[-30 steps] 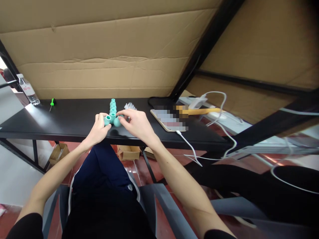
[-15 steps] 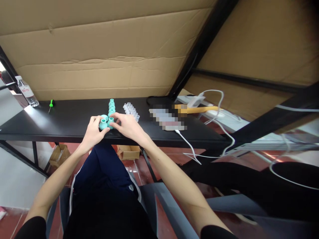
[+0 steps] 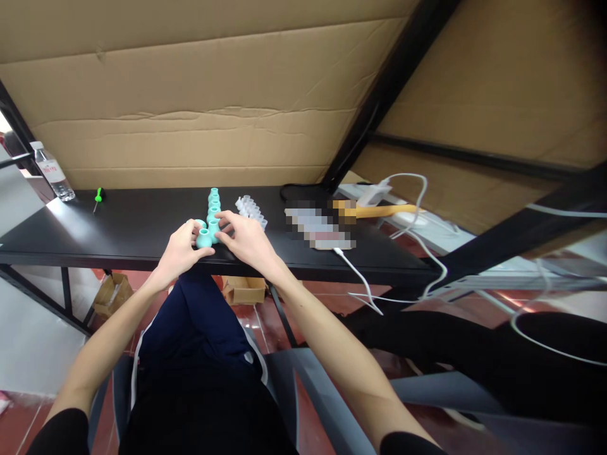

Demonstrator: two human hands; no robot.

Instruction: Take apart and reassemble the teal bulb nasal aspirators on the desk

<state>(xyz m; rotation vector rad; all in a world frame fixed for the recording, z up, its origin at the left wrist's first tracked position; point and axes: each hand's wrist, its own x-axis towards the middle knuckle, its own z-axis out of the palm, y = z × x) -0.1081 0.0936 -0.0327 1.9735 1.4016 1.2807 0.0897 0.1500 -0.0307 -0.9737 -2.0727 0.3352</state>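
**Left hand and right hand meet at a group of teal pieces**

In the head view, a seated person in dark clothing works with both hands at the near side of a black table. The teal pieces are rounded and open-topped; several stand in a row running from between the hands toward the back of the table.

The left hand is curled around the front-left piece, its thumb along the near side and its fingers on the left. One more teal piece, partly hidden, shows just behind those fingers. The right hand comes in from the other side, thumb and forefinger set narrowly about the piece at the row's near end, which is just beside the front-left one. How firmly either hand presses cannot be told.

To the right of the row, near the right hand, lies a cluster of translucent pieces. Farther right is a phone, its screen blurred, with a white cable plugged into its near end. At the table's left are a green-handled tool with a thin shaft and, at the far corner, a clear water bottle. A cardboard panel stands behind the table.
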